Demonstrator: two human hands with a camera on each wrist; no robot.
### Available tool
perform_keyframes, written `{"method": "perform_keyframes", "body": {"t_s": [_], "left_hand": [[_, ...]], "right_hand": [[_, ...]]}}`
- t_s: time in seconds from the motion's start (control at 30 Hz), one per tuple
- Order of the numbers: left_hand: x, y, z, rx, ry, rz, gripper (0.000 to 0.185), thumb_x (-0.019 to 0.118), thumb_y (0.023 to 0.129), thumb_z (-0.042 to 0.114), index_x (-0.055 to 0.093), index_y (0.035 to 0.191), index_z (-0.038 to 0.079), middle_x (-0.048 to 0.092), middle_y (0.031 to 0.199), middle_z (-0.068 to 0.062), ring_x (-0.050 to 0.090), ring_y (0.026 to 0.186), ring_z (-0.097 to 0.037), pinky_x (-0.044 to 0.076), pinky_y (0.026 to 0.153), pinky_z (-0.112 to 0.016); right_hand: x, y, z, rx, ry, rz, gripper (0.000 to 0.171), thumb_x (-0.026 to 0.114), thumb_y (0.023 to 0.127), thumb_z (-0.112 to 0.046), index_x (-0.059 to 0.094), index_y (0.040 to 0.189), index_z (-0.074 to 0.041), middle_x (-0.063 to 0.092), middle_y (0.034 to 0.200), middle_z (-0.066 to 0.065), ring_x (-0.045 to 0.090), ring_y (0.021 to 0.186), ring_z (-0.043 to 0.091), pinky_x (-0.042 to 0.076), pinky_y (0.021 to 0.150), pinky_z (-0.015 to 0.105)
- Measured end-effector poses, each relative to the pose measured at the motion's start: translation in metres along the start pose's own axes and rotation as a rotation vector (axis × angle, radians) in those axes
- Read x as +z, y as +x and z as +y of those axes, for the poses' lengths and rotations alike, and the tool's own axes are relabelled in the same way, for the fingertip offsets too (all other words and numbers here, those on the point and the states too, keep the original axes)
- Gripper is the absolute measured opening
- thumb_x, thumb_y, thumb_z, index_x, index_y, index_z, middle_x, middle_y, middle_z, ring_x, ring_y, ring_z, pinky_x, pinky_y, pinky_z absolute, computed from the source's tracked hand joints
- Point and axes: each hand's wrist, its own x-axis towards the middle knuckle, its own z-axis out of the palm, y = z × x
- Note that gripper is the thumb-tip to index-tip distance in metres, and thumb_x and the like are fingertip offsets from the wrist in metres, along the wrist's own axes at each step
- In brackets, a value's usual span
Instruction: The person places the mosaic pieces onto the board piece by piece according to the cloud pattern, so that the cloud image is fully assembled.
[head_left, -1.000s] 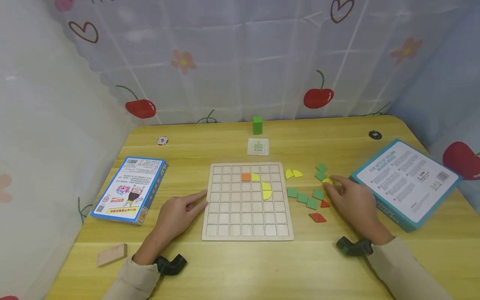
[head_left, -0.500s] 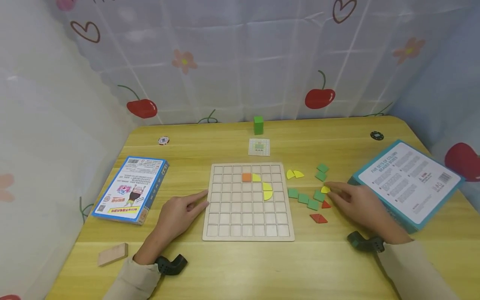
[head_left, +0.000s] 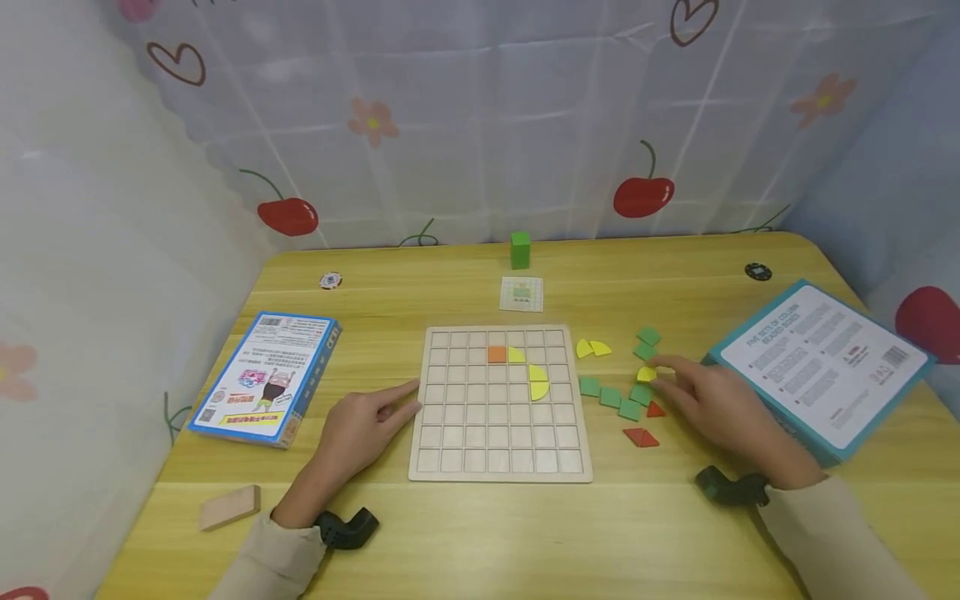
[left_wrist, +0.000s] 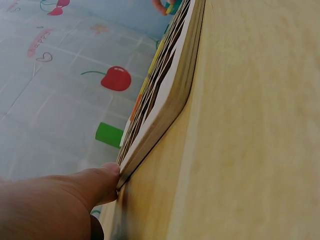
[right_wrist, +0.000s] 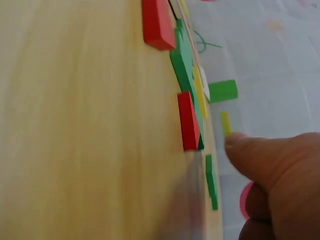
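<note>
Right hand (head_left: 720,400) pinches a yellow quarter-circle tile (head_left: 646,374) at its fingertips — tile looks just off the table, among the loose green square tiles (head_left: 622,398), right of the wooden grid board (head_left: 500,404). Board lies to the hand's left; right hand is much the nearer one. Left hand (head_left: 360,421) holds nothing, index fingertip against the board's left edge. Versus a second ago: tile and right hand have drifted slightly toward the board; left hand unchanged.
</note>
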Motion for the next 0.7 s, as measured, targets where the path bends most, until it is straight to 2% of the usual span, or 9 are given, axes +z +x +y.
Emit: {"method": "perform_keyframes", "body": {"t_s": [0.2, 0.37, 0.57, 0.7], "left_hand": [[0.000, -0.001, 0.000, 0.001, -0.007, 0.006, 0.038, 0.070, 0.097, 0.042, 0.073, 0.131, 0.026, 0.037, 0.051, 0.013, 0.028, 0.048, -0.004, 0.028, 0.049, -0.028], [0.000, 0.000, 0.001, -0.002, -0.011, -0.006, 0.037, 0.070, 0.098, 0.041, 0.073, 0.131, 0.025, 0.038, 0.052, 0.013, 0.029, 0.048, -0.004, 0.028, 0.049, -0.027], [-0.001, 0.000, 0.002, -0.003, -0.008, -0.008, 0.037, 0.071, 0.098, 0.040, 0.073, 0.131, 0.024, 0.038, 0.052, 0.013, 0.029, 0.047, -0.004, 0.028, 0.049, -0.027], [-0.001, -0.001, 0.001, 0.000, -0.010, -0.008, 0.037, 0.071, 0.098, 0.041, 0.073, 0.131, 0.025, 0.038, 0.052, 0.013, 0.028, 0.047, -0.003, 0.027, 0.049, -0.027]], "right_hand": [[-0.004, 0.020, -0.029, -0.065, 0.026, -0.052, 0.035, 0.070, 0.099, -0.023, 0.066, 0.132, -0.015, 0.040, 0.058, -0.010, 0.034, 0.047, 0.008, 0.029, 0.046, 0.026], [0.002, 0.042, -0.056, -0.111, 0.026, -0.114, 0.038, 0.071, 0.099, -0.026, 0.065, 0.135, -0.016, 0.040, 0.059, -0.009, 0.036, 0.049, 0.009, 0.030, 0.048, 0.027], [0.014, 0.071, -0.087, -0.177, 0.046, -0.107, 0.037, 0.071, 0.099, -0.025, 0.066, 0.134, -0.017, 0.039, 0.058, -0.007, 0.033, 0.048, 0.011, 0.030, 0.049, 0.028], [0.023, 0.084, -0.106, -0.190, 0.075, -0.122, 0.037, 0.070, 0.100, -0.025, 0.066, 0.135, -0.016, 0.043, 0.060, -0.006, 0.037, 0.052, 0.012, 0.033, 0.052, 0.029]]}}
